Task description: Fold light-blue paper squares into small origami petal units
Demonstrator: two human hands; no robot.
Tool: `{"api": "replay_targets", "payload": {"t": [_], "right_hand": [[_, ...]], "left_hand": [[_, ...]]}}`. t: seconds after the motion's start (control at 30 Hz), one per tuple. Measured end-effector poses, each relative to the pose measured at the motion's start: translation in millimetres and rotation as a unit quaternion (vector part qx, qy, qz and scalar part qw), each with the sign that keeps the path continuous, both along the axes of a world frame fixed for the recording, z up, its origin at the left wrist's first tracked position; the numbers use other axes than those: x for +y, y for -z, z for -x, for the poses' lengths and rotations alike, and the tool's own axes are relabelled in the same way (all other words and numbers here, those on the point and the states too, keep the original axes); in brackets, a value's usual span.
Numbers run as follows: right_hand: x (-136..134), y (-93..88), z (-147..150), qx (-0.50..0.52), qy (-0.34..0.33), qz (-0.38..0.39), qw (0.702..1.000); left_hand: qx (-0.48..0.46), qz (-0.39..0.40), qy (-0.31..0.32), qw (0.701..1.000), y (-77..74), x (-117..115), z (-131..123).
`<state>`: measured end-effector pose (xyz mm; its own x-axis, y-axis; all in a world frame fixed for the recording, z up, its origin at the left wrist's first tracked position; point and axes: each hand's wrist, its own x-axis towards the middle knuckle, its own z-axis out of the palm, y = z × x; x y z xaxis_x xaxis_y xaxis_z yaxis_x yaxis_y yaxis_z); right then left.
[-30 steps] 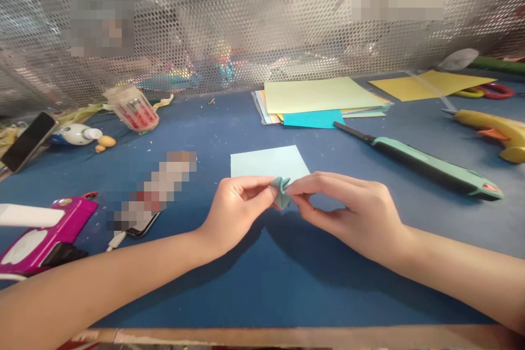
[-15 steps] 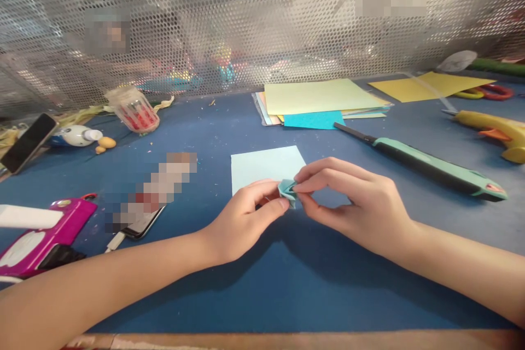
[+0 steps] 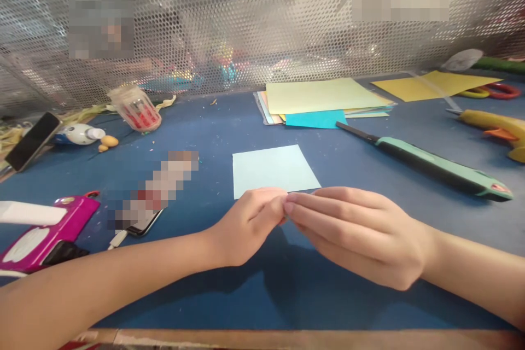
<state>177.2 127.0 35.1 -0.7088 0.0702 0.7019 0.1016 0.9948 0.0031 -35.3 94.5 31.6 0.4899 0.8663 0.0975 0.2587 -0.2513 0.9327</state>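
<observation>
Head view: the fingertips of the left hand [image 3: 252,224] and the right hand [image 3: 365,235] press together above the blue desk [image 3: 188,301]; whether they pinch something, I cannot tell. Just beyond lies a light blue paper sheet [image 3: 273,172], nearer to the left hand; its long axis seems sideways, its near right corner pointing toward the right hand.

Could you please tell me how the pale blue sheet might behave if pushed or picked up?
The pale blue sheet looks like thin paper, so it is probably light and may bend if lifted by one corner. It lies flat on the blue tabletop, so a push would likely slide it rather than tip it.
</observation>
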Motion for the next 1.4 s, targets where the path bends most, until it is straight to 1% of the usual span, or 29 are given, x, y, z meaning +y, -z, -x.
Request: {"api": "replay_targets", "payload": {"t": [0.1, 0.17, 0.23, 0.33, 0.4, 0.43, 0.53, 0.6, 0.7, 0.8, 0.87, 0.9, 0.97, 1.03, 1.13, 1.2, 1.27, 1.4], "right_hand": [[-3.1, 0.4, -0.1, -0.006, 0.022, 0.026, 0.999], [-5.4, -1.0, 1.5, -0.008, 0.056, 0.042, 0.998], [-6.7, -2.4, 4.8, 0.010, 0.097, 0.068, 0.993], [-6.1, -3.4, 11.6, 0.071, 0.146, 0.124, 0.979], [-5.3, -3.7, 15.6, 0.101, 0.171, 0.189, 0.962], [-5.3, -3.9, 17.1, 0.111, 0.182, 0.227, 0.950], [-7.5, -4.5, 18.8, 0.132, 0.191, 0.344, 0.910], [-9.7, -4.9, 18.1, 0.141, 0.180, 0.393, 0.891], [-10.0, -5.3, 16.1, 0.141, 0.179, 0.419, 0.879], [-5.6, -5.2, 14.3, 0.112, 0.200, 0.443, 0.867], [-2.1, -4.7, 13.5, 0.092, 0.212, 0.437, 0.869], [-0.8, -4.2, 13.2, 0.085, 0.215, 0.417, 0.879], [0.2, -2.8, 12.6, 0.083, 0.207, 0.345, 0.912], [-1.1, -1.0, 11.8, 0.080, 0.176, 0.271, 0.943], [-5.8, 1.6, 10.4, 0.062, 0.122, 0.180, 0.974], [-9.1, 2.2, 9.4, 0.039, 0.115, 0.121, 0.985], [-11.4, 1.3, 8.4, 0.015, 0.116, 0.076, 0.990], [-12.9, -3.1, 7.2, -0.033, 0.069, 0.072, 0.995]], "left_hand": [[-0.009, 0.017, -0.009, 1.000, 0.8, -0.1, -0.2], [-0.019, 0.016, -0.020, 1.000, 1.2, -0.1, 0.3], [-0.043, 0.016, -0.046, 0.998, 2.1, -0.4, 0.9], [-0.148, 0.065, -0.107, 0.981, 4.1, -1.3, 0.1], [-0.209, 0.091, -0.128, 0.965, 5.2, -1.7, -1.6], [-0.221, 0.094, -0.134, 0.961, 5.6, -1.8, -2.5], [-0.223, 0.083, -0.148, 0.960, 5.8, -1.6, -4.2], [-0.225, 0.084, -0.157, 0.958, 5.8, -1.4, -4.3], [-0.209, 0.095, -0.168, 0.959, 5.2, -0.9, -3.8], [-0.178, 0.087, -0.172, 0.965, 3.7, 0.5, -3.5], [-0.160, 0.088, -0.169, 0.969, 2.2, 2.1, -3.2], [-0.153, 0.095, -0.165, 0.970, 1.6, 3.0, -3.0], [-0.151, 0.110, -0.157, 0.970, 0.4, 4.9, -2.6], [-0.156, 0.118, -0.144, 0.970, -0.3, 6.5, -2.4], [-0.139, 0.121, -0.113, 0.976, -0.5, 7.2, -2.0], [-0.104, 0.110, -0.088, 0.984, 0.1, 6.3, -1.6], [-0.067, 0.080, -0.066, 0.992, 1.1, 4.3, -1.3], [-0.029, 0.011, -0.026, 0.999, 1.8, -0.6, -1.9]]}}
